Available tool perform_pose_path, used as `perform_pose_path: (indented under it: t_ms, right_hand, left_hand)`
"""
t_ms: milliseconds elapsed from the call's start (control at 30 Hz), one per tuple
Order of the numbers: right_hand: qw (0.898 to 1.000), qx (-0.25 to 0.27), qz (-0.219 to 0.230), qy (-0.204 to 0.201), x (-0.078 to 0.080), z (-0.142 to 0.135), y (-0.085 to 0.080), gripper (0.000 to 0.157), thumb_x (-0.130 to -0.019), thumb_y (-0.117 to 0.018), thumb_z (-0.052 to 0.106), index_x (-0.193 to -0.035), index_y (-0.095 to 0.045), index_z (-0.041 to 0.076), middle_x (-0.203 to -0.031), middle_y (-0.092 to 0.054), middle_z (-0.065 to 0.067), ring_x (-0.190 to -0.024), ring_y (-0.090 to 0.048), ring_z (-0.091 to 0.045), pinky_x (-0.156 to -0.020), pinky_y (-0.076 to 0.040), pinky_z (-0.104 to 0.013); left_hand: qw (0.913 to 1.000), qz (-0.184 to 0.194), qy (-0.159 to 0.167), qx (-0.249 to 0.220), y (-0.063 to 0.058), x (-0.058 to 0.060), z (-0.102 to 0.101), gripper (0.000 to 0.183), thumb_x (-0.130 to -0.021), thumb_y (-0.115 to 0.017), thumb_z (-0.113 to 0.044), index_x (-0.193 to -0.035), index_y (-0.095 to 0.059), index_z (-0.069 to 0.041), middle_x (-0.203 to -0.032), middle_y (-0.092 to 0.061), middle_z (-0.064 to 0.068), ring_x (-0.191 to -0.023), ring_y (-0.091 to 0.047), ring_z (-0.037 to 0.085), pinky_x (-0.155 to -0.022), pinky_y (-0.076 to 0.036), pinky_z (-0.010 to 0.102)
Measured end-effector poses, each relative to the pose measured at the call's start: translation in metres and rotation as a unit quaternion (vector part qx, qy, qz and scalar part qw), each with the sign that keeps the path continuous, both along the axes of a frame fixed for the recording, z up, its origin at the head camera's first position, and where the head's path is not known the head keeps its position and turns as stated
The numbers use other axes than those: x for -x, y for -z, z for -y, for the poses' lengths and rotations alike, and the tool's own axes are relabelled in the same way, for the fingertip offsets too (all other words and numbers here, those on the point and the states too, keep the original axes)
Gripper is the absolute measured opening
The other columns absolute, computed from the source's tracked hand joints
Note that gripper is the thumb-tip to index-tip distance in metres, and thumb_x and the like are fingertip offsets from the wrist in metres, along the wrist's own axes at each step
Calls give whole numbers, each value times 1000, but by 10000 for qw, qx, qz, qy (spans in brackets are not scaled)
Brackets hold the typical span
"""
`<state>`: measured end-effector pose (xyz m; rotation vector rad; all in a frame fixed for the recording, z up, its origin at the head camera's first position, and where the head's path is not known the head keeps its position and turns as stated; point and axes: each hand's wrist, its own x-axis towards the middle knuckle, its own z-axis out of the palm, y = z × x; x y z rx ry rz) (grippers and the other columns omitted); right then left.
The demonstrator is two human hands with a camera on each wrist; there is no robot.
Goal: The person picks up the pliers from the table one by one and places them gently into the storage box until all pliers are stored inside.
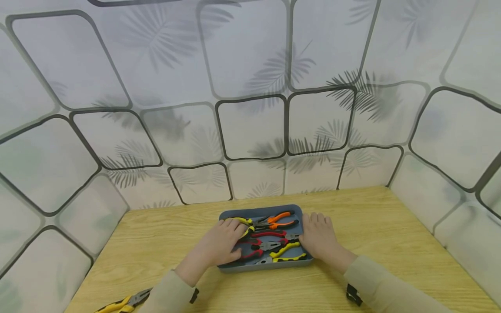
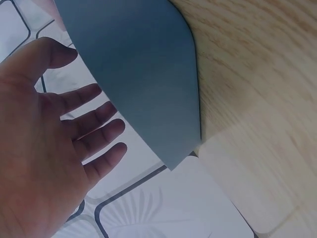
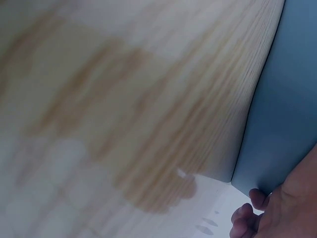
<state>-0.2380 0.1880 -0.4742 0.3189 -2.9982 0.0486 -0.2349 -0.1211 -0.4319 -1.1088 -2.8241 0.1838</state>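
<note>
A blue-grey tray (image 1: 266, 266) sits on the wooden table, holding several pliers. My left hand (image 1: 217, 244) reaches across the tray's left rim, its spread fingers beside the yellow-handled pliers (image 1: 248, 230); contact with them is hard to tell. The left wrist view shows this palm (image 2: 39, 144) with loosely bent fingers around the rim. At the tray's right side, my right hand (image 1: 322, 237) holds the wall, thumb at the rim. Orange-handled pliers (image 1: 282, 221), red-handled pliers (image 1: 270, 246) and another yellow-handled pair (image 1: 288, 256) lie inside.
Separate yellow-and-black pliers (image 1: 127, 302) lie on the table (image 1: 164, 243) at the front left, partly hidden by my sleeve. Patterned white panels (image 1: 254, 130) enclose the table at the back and sides.
</note>
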Motion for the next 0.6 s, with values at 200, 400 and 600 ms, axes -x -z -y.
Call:
perform_pose_path:
  t_ms: [200,400,600]
  right_hand:
    - [10000,49,20,22,1,0,0,31,-98,-71,28,-104,-52,3,-94,-52,-15,-86,-47,-31,-78,-38,-46]
    - [9999,83,43,58,3,0,3,31,-97,-71,27,-106,-53,3,-95,-52,-16,-87,-48,-32,-80,-40,-47]
    - [9999,94,54,55,3,0,3,32,-97,-71,27,-107,-53,2,-97,-53,-17,-89,-49,-34,-81,-40,-49]
  left_hand:
    - [9999,20,-27,-114,1,1,8,42,-95,-71,-36,-129,-60,-13,-126,-63,7,-116,-61,26,-99,-54,45]
    - [9998,94,-100,-130,1,1,14,39,-95,-71,-34,-125,-60,-12,-122,-62,8,-112,-61,26,-99,-54,46]
    - [9998,48,-136,-142,-4,-3,19,37,-94,-70,-31,-124,-61,-10,-116,-62,7,-107,-61,26,-98,-53,48]
